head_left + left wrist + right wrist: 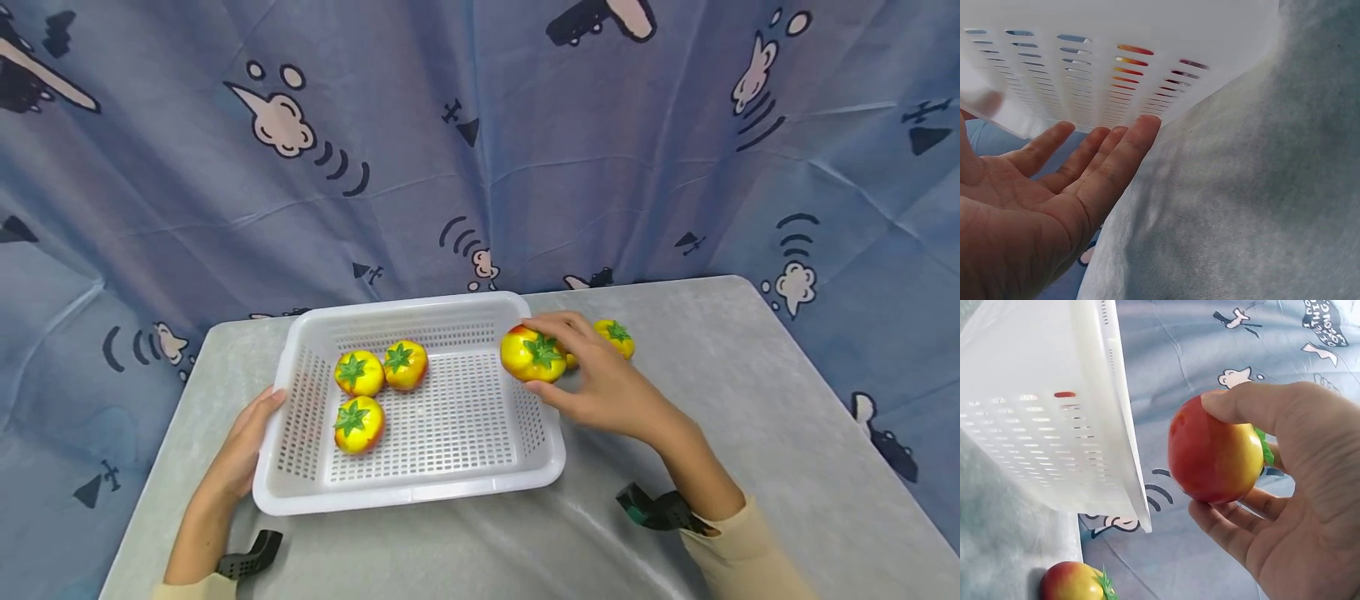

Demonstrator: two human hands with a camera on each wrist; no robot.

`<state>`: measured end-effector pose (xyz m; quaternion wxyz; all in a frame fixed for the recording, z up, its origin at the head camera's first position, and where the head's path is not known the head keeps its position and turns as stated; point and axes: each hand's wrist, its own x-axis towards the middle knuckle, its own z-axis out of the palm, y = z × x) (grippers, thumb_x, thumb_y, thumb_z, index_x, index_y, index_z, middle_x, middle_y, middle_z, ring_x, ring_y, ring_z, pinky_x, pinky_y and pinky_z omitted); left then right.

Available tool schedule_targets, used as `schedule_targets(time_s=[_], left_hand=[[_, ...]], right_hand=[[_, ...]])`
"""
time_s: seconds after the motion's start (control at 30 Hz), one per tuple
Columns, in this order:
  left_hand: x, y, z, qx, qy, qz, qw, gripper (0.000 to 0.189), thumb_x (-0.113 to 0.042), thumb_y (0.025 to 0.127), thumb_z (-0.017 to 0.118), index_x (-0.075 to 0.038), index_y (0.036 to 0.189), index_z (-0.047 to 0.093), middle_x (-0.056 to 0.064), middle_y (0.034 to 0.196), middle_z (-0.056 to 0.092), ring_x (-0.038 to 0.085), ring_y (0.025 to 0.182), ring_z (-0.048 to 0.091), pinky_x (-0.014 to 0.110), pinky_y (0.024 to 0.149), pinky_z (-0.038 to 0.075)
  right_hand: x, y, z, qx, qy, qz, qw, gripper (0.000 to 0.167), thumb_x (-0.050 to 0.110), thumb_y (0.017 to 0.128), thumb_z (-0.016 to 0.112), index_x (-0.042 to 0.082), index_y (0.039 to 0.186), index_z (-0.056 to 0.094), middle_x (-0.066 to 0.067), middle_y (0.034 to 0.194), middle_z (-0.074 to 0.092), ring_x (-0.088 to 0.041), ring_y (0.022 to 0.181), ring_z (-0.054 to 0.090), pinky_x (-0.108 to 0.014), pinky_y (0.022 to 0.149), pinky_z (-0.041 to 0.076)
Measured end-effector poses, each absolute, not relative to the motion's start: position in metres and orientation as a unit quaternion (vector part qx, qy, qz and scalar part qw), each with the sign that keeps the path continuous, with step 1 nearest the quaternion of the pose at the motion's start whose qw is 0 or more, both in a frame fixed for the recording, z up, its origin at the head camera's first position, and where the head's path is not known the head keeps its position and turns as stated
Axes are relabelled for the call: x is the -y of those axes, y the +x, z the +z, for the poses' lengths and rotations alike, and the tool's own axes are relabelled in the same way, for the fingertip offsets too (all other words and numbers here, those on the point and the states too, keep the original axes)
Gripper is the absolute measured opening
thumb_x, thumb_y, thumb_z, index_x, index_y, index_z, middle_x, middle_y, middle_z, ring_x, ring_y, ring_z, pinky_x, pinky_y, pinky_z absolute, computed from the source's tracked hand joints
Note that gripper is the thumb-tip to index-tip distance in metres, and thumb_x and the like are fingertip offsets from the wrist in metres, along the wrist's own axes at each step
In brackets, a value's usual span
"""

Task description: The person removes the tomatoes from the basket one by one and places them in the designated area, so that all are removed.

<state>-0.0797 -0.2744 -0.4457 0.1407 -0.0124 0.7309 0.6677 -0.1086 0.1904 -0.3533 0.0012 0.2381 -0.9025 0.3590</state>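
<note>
A white plastic basket point(465, 417) with slotted walls stands on the table. Three yellow-red toy tomatoes with green leafy tops, one of them the front tomato point(358, 425), lie in its left half. My left hand point(243, 446) holds the basket's left side, thumb at the rim and fingers point(1116, 165) against the outer wall. Above the basket's right rim, my right hand point(600, 383) grips another toy tomato point(1210, 450) between thumb and fingers. Behind that hand a further tomato point(615, 333) rests on the table, with part of one more beside it, mostly hidden.
The grey-covered table point(750, 417) extends right of the basket. A blue patterned curtain point(525, 167) hangs just behind the table's back edge. Each wrist carries a dark strap mount point(660, 510).
</note>
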Motion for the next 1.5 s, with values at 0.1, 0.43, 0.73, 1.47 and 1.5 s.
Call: schedule_targets(time_s=[0.1,0.43,0.73,1.47,1.5], left_hand=[[0.273,-0.08,-0.446,-0.728,-0.011,0.67,0.141,0.069,-0.047,0.116,0.024,-0.005,0.17,0.011,0.042,0.155,0.034,0.009,0.11,0.07,0.038,0.088,0.063],[0.273,-0.081,-0.445,-0.728,-0.009,0.669,0.147,0.07,-0.048,0.116,0.025,-0.008,0.171,0.008,0.042,0.159,0.031,0.007,0.112,0.068,0.038,0.091,0.061],[0.276,-0.08,-0.445,-0.729,-0.006,0.67,0.142,0.07,-0.048,0.116,0.025,-0.006,0.17,0.009,0.042,0.154,0.036,0.009,0.111,0.07,0.039,0.089,0.062],[0.275,-0.082,-0.445,-0.733,-0.008,0.665,0.141,0.07,-0.048,0.116,0.025,-0.007,0.171,0.008,0.042,0.158,0.032,0.008,0.112,0.068,0.037,0.09,0.061],[0.275,-0.082,-0.445,-0.734,-0.008,0.665,0.141,0.07,-0.048,0.116,0.025,-0.007,0.171,0.008,0.042,0.158,0.033,0.008,0.112,0.068,0.037,0.09,0.061]], right_hand=[[-0.197,-0.105,-0.355,0.902,0.225,0.369,0.016,0.072,0.018,0.09,0.086,0.024,0.154,0.052,-0.007,0.154,0.051,-0.028,0.134,0.054,-0.057,0.108,0.053],[-0.222,-0.097,-0.362,0.906,0.169,0.376,0.091,0.073,0.02,0.09,0.086,0.025,0.155,0.052,-0.008,0.15,0.054,-0.026,0.13,0.056,-0.031,0.102,0.054],[-0.232,-0.101,-0.371,0.905,0.158,0.381,0.102,0.074,0.017,0.09,0.086,0.021,0.156,0.052,-0.013,0.151,0.053,-0.033,0.133,0.054,-0.063,0.099,0.054],[-0.269,-0.125,-0.389,0.918,0.107,0.369,0.1,0.073,0.017,0.094,0.082,0.01,0.158,0.046,-0.026,0.152,0.047,-0.047,0.136,0.05,-0.074,0.099,0.052],[-0.271,-0.125,-0.39,0.918,0.105,0.369,0.1,0.073,0.017,0.094,0.081,0.01,0.158,0.046,-0.026,0.153,0.047,-0.047,0.136,0.05,-0.074,0.099,0.051]])
